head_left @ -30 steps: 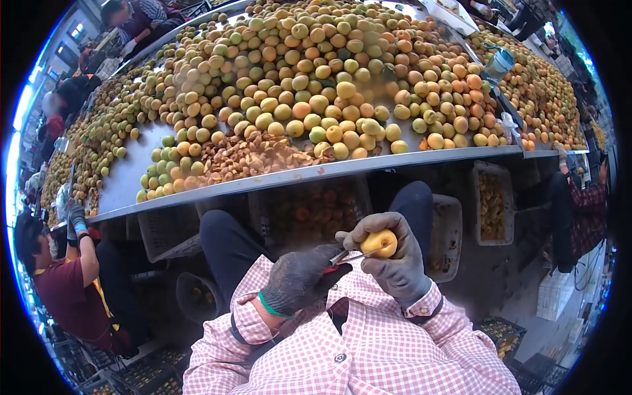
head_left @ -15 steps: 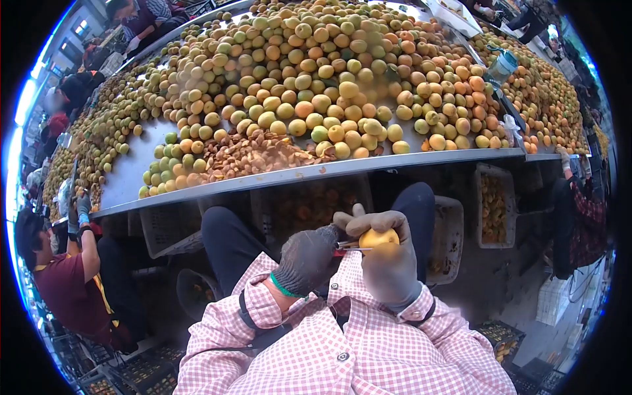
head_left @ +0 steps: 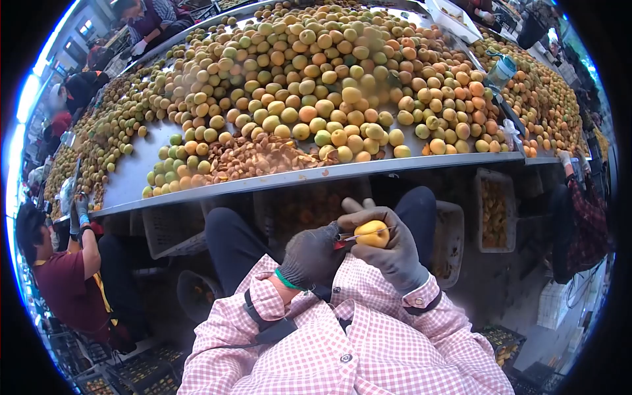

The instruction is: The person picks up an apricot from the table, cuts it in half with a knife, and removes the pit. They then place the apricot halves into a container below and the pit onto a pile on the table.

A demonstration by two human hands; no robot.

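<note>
My left hand (head_left: 309, 257), in a dark grey knit glove with a green cuff edge, is closed around a small knife (head_left: 340, 245) with a red handle. Its thin blade lies across a yellow apricot (head_left: 372, 234), touching or cutting the fruit; how deep I cannot tell. The apricot sits in the fingers of my right hand (head_left: 399, 253), which wears a grey-brown glove. Both hands are above my lap, in front of the table edge. Most of the knife handle is hidden in my left glove.
A metal table (head_left: 135, 161) bears a large heap of apricots (head_left: 309, 66) and a pile of brown pits (head_left: 266, 158). Crates (head_left: 497, 210) stand beneath and beside it. A jug (head_left: 503, 69) lies on the right. A person (head_left: 69, 283) works at left, others farther off.
My right hand has turned and its fingers have shifted, so more of the apricot shows. The apricot has moved slightly up and left. My left hand has moved slightly right, still holding the knife.
</note>
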